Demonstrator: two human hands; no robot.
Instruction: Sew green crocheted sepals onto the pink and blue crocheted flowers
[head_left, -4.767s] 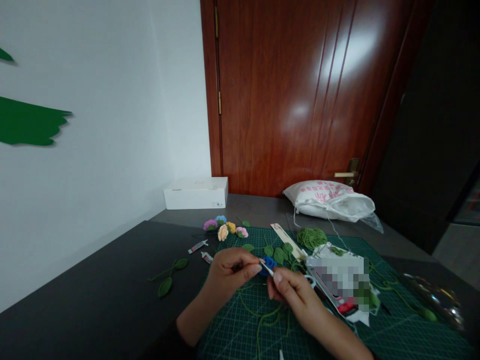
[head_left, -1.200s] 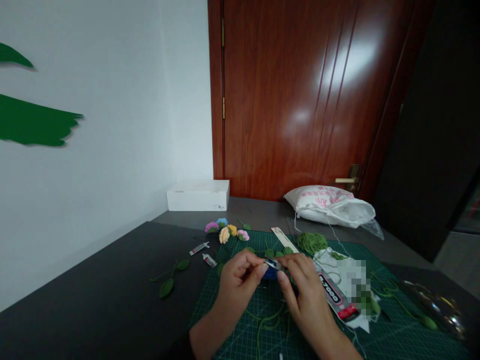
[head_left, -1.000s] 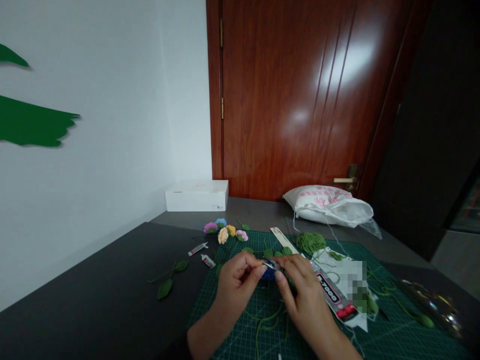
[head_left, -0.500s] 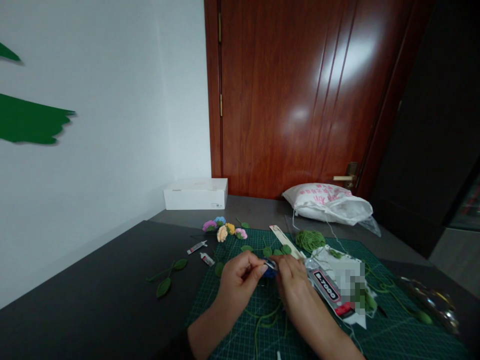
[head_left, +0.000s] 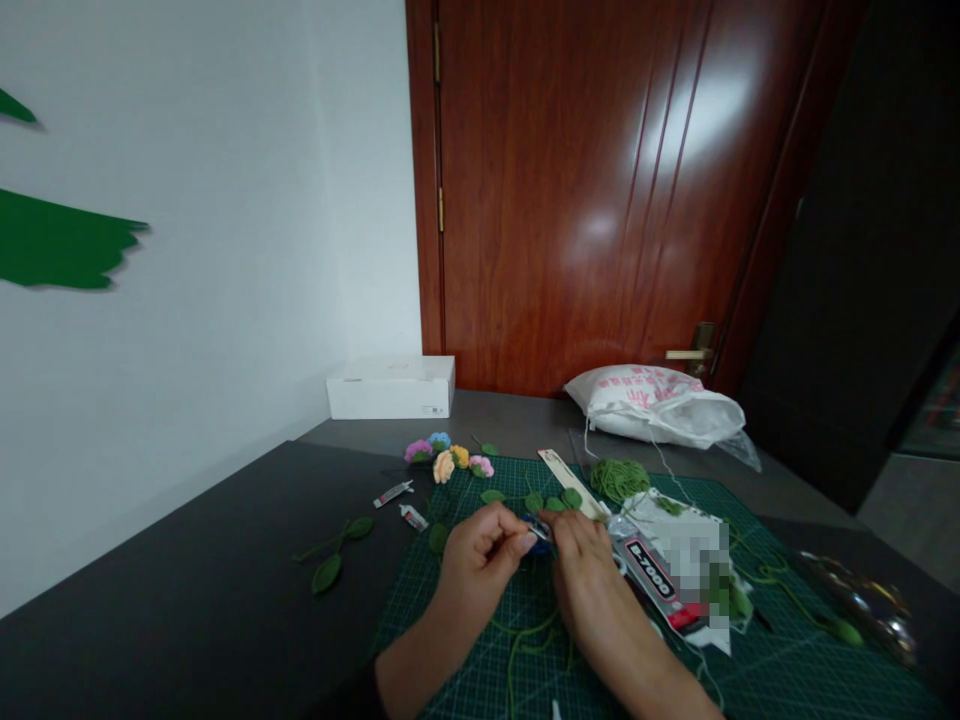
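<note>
My left hand (head_left: 484, 560) is closed in a pinch on a small silvery piece (head_left: 537, 530), too little of which shows to tell its kind. Just under it lies something dark blue (head_left: 538, 546), possibly yarn, mostly covered by the fingers. My right hand (head_left: 589, 565) meets the left from the right side, fingers bent and pressed together over the same spot; what they grip is hidden. Green crocheted leaves (head_left: 553, 504) lie just beyond the fingertips. Green yarn strands (head_left: 525, 640) trail across the cutting mat (head_left: 409, 625) between my wrists.
Crocheted flowers (head_left: 444, 466) lie at the mat's far left, near two small glue tubes (head_left: 412, 517) and a leaf stem (head_left: 328, 573). A ruler (head_left: 568, 478), green yarn (head_left: 619, 480) and a B-7000 package (head_left: 652, 572) lie right. Behind are a white box (head_left: 390, 390) and white bag (head_left: 637, 395).
Both hands keep nearly the same place and grip. The silvery piece between the fingertips has shifted very slightly, and a little more of the dark blue thing shows.
</note>
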